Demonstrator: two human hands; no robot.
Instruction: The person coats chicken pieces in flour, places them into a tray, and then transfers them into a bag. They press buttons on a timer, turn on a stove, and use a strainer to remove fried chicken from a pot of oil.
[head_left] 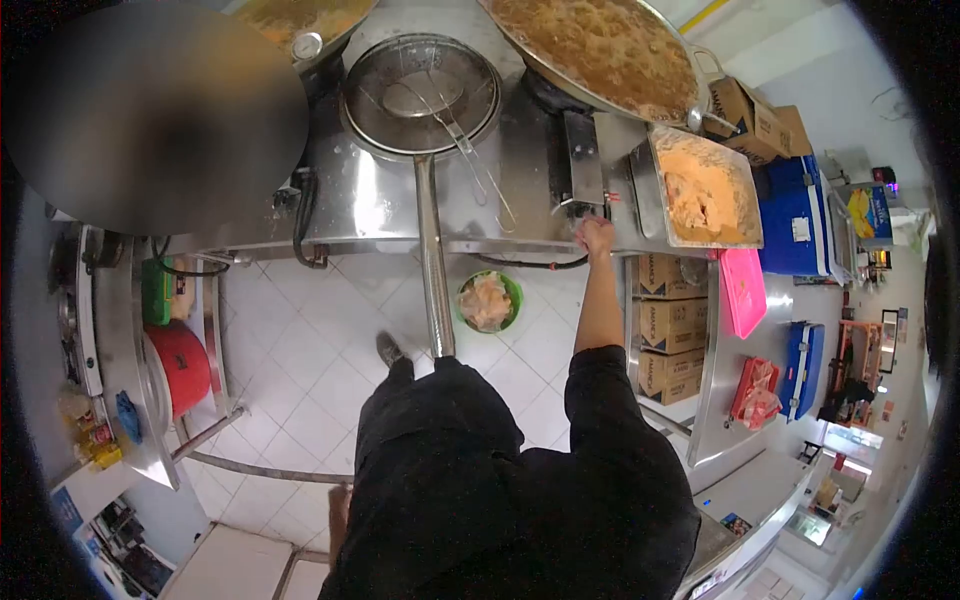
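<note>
My right hand [596, 235] reaches forward to the front edge of the steel stove counter [370, 200]. Its fingers are closed at the burner's front fitting, just below a small red valve [613, 197]; what they grip is hidden. Beyond it, a large wok [610, 50] holds bubbling brown oil. At the lower left, a bit of my left hand or forearm [340, 515] hangs beside my dark clothing, its fingers out of sight. A round strainer [420, 95] rests on the counter with its long handle pointing toward me, and a smaller wire skimmer [455, 130] lies in it.
Right of the burner stands a steel tray [705, 190] of orange-coloured breading. A blue cooler [797, 215], a pink lid [741, 292] and cardboard boxes [672, 325] are farther right. A green basin [515, 295] with a bag sits on the floor; a red tub [182, 368] is at left.
</note>
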